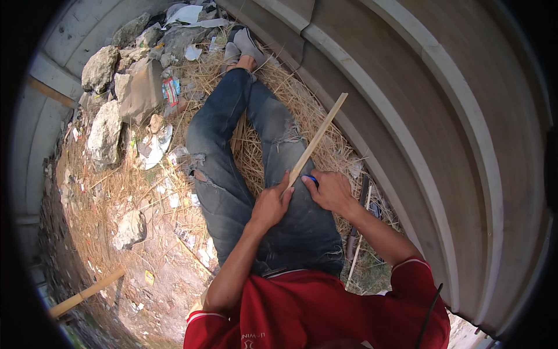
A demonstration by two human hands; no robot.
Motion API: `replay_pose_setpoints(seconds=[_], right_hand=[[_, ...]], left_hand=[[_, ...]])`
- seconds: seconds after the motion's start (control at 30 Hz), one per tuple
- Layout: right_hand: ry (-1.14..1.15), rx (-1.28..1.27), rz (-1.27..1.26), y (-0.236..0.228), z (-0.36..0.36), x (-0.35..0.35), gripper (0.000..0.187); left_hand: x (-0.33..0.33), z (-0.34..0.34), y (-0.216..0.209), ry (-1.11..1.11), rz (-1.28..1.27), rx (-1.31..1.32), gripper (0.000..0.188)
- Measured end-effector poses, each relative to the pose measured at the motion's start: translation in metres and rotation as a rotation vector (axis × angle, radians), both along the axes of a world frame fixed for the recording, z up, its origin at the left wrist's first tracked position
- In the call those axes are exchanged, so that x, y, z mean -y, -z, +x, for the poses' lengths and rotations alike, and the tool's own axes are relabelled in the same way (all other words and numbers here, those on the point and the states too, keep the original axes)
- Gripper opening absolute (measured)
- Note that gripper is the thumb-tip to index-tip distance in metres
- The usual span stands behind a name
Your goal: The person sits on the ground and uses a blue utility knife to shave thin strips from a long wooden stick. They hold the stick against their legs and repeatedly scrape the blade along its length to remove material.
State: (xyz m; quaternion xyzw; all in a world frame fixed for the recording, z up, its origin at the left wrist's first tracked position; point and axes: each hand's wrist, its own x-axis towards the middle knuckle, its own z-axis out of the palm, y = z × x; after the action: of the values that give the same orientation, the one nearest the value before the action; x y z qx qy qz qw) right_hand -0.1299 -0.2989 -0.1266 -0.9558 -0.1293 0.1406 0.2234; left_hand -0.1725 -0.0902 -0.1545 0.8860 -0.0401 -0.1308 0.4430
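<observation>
A long, flat, pale strip of what looks like split bamboo (318,137) slants up and to the right above my thighs. My left hand (272,205) is closed round its lower end. Beside it, my right hand (331,191) is closed on a small blue-handled tool (311,179), whose blue part shows at the thumb, against the strip's edge. The rest of the tool is hidden, so its exact kind cannot be made out. Both hands are over my outstretched legs in torn jeans (224,160).
Corrugated metal sheeting (430,151) rises close on the right. Straw (247,157) lies between and around my legs. Large rocks (104,132) and litter are at the left, with a bamboo pole (87,292) at lower left. A thin stick (356,256) and a dark rod (350,244) lie by my right hip.
</observation>
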Motion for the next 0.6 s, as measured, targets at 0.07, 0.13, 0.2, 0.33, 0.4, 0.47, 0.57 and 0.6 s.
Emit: replay_pose_setpoints(seconds=[0.07,0.13,0.2,0.33,0.4,0.47,0.57,0.6], right_hand=[[0.015,0.046,0.029,0.006,0.012,0.0,0.047],[0.03,0.053,0.014,0.0,0.019,-0.001,0.041],[0.013,0.067,0.041,-0.007,0.019,-0.003,0.036],[-0.013,-0.017,0.12,-0.018,0.012,-0.005,0.034],[-0.007,-0.068,0.101,-0.016,0.007,-0.006,0.035],[-0.03,-0.056,0.071,-0.002,0.005,-0.007,0.036],[0.127,0.036,0.075,0.011,0.025,0.001,0.036],[0.13,-0.014,0.118,0.01,0.033,0.006,0.036]], left_hand=[[-0.002,0.002,0.0,0.01,0.01,-0.031,0.053],[-0.004,0.004,-0.003,0.003,-0.002,-0.066,0.052],[-0.007,0.003,-0.005,-0.018,-0.037,-0.111,0.051],[-0.013,0.0,0.015,-0.029,-0.159,-0.05,0.049],[-0.009,0.003,0.008,-0.043,-0.2,-0.115,0.049],[-0.008,0.003,0.007,-0.034,-0.17,-0.124,0.049],[-0.008,0.0,0.0,-0.024,-0.126,-0.126,0.05],[-0.007,0.0,-0.002,-0.02,-0.117,-0.121,0.05]])
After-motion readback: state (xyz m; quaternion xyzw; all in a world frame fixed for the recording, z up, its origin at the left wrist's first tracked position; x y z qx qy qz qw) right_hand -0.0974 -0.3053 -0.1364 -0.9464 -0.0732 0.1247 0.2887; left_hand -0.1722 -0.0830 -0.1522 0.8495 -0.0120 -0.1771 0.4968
